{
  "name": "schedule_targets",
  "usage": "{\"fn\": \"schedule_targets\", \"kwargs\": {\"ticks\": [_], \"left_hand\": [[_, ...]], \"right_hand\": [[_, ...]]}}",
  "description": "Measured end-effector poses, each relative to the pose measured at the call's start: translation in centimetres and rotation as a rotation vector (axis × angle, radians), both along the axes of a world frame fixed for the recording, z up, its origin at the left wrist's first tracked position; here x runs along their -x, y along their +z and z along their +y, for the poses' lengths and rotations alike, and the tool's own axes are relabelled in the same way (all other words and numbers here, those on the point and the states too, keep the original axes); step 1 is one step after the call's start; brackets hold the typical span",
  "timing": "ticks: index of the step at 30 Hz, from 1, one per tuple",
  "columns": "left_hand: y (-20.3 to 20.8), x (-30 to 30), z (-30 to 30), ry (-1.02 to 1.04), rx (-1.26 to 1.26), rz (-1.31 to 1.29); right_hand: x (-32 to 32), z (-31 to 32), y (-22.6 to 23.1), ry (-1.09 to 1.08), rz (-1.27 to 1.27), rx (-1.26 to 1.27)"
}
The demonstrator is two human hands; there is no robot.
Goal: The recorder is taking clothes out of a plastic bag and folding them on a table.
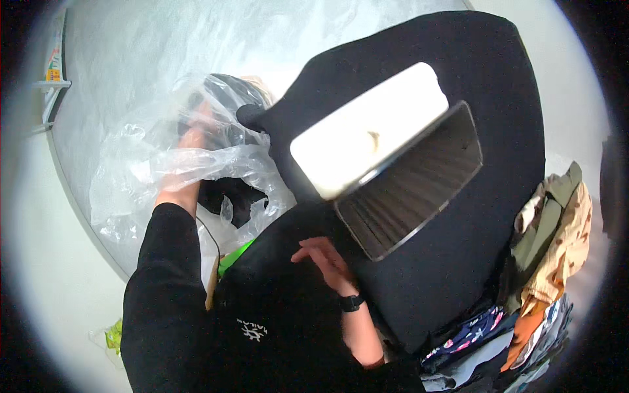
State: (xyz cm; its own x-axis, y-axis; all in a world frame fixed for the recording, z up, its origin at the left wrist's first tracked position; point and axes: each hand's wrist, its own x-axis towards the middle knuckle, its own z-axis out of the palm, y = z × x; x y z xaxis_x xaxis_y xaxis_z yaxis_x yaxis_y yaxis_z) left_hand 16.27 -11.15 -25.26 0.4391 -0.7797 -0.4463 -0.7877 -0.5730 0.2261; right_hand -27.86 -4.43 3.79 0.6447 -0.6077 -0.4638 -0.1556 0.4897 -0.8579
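My left hand (200, 116) reaches deep into a clear plastic bag (128, 167). Crinkled film blurs its fingers beside a dark grey item (229, 95) inside, so whether it grips anything is unclear. Black cloth (236, 200) shows at the bag's near opening. My right hand (324, 259), with a black band at the wrist, hovers in front of my body, fingers stretched out and holding nothing. Ahead of it, on a black cloth-covered surface (504, 72), lie a white box-shaped object (373, 134) with rounded corners and a dark ribbed panel (416, 183) along its near side.
Folded clothes (550, 242) in olive, tan and orange are piled at the right, with a dark floral garment (465, 334) below. A bright green item (234, 257) peeks out by my left arm, near a thin dark cord (213, 236). Pale flooring (144, 39) lies beyond.
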Motion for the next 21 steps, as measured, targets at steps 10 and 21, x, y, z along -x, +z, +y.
{"fn": "schedule_targets", "kwargs": {"ticks": [10, 21], "left_hand": [[-4.4, 1.6, 1.3, 0.053, -0.224, 0.002], [3.3, 5.8, 4.6, -0.205, -0.313, -0.053]], "right_hand": [[-0.2, -0.1, -1.0, 0.158, 0.217, 0.139], [-1.9, -1.3, 1.6, 0.006, 0.043, 0.013]]}}
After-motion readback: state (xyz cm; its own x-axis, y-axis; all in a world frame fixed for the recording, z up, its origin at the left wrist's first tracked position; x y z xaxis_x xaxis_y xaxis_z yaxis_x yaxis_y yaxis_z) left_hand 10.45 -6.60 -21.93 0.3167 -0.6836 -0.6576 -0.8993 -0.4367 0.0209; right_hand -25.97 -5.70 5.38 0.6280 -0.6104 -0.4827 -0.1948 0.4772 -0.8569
